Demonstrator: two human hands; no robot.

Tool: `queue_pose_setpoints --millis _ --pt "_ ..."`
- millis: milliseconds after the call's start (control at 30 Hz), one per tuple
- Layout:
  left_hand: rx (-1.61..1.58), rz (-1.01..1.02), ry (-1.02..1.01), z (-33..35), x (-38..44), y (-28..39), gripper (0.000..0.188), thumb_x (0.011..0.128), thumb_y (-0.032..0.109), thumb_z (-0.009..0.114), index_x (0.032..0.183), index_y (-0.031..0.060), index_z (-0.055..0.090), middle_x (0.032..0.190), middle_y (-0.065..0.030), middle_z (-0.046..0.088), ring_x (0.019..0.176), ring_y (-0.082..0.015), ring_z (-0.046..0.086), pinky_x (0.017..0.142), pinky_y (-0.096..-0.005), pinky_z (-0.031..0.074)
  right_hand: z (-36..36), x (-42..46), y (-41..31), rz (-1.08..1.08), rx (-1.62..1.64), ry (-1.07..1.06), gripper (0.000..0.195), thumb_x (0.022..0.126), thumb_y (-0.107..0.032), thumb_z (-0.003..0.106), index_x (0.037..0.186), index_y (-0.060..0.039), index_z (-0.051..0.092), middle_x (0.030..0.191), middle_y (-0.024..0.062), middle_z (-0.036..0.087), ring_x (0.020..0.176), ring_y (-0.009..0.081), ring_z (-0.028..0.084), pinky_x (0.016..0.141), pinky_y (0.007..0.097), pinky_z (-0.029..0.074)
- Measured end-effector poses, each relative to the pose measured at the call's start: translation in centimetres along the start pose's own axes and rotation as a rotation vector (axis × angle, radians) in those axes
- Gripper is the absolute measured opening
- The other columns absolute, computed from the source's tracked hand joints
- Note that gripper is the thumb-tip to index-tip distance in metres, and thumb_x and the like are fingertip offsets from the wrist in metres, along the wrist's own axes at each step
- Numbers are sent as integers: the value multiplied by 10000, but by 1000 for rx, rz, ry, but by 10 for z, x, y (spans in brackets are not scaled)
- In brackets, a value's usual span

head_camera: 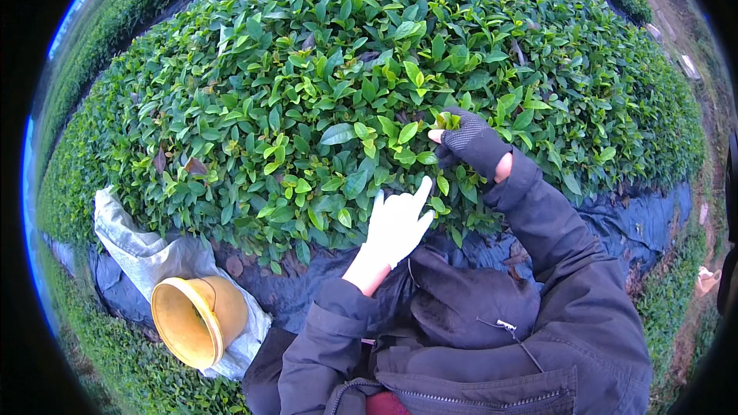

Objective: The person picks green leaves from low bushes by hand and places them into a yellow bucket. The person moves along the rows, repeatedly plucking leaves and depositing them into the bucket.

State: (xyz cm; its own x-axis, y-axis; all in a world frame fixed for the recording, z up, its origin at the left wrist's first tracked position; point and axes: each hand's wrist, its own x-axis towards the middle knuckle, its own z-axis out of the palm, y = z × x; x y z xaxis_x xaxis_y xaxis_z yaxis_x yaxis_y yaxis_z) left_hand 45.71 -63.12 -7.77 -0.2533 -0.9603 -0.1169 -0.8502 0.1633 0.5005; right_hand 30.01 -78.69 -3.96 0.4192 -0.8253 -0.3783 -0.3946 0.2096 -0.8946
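A dense bush with glossy leaves, likely tea [346, 92], fills the middle of the head view. My right hand [473, 141], in a dark glove that leaves fingertips bare, is over its near right part. Several light green leaves [447, 121] are held between its thumb and fingers. My left hand [398, 225], in a white glove, is just left of and below it at the bush's near edge. Its fingers are spread, with nothing seen in them; its palm side is hidden.
A yellow plastic bucket [230, 305] lies tilted on a whitish woven sack [144, 259] at the lower left, its mouth facing left. Dark ground sheeting [288, 291] runs along the bush's near side. More hedge rows stand at the upper left and lower left. A dirt path [669, 11] curves along the right.
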Motion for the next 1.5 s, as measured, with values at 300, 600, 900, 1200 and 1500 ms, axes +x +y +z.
queue_pose_setpoints --millis 300,600,900,1200,1500 --pt "20 2 14 3 0 1 624 890 326 557 1439 104 361 845 -114 607 851 -299 602 975 -546 383 38 35 4 -655 -767 254 245 743 -112 669 986 -87 641 906 173 658 839 373 638 747 417 518" --pt "5 3 3 3 -1 -1 610 893 333 551 1427 93 379 846 -116 608 845 -299 605 974 -536 386 38 17 3 -290 -453 109 249 770 -106 727 990 -27 640 801 111 673 656 233 648 631 339 523" --pt "-36 -7 -21 -3 3 -1 631 890 342 555 1437 94 363 821 -119 615 817 -300 606 946 -518 403 -12 32 -18 -469 -479 382 277 812 -187 708 1053 -56 665 896 146 692 746 264 672 682 338 536" --pt "-55 -20 -88 -8 9 2 641 891 349 553 1447 100 352 864 -136 637 842 -317 608 939 -529 405 14 72 -13 -791 -498 442 228 791 -162 716 977 -60 631 889 162 652 788 316 650 699 374 513" --pt "-98 32 -26 -16 4 3 573 901 346 556 1392 76 434 974 -150 658 910 -310 620 899 -513 430 -19 -28 -59 -68 294 -311 190 823 -128 708 971 -36 630 792 7 624 669 89 591 594 239 491"
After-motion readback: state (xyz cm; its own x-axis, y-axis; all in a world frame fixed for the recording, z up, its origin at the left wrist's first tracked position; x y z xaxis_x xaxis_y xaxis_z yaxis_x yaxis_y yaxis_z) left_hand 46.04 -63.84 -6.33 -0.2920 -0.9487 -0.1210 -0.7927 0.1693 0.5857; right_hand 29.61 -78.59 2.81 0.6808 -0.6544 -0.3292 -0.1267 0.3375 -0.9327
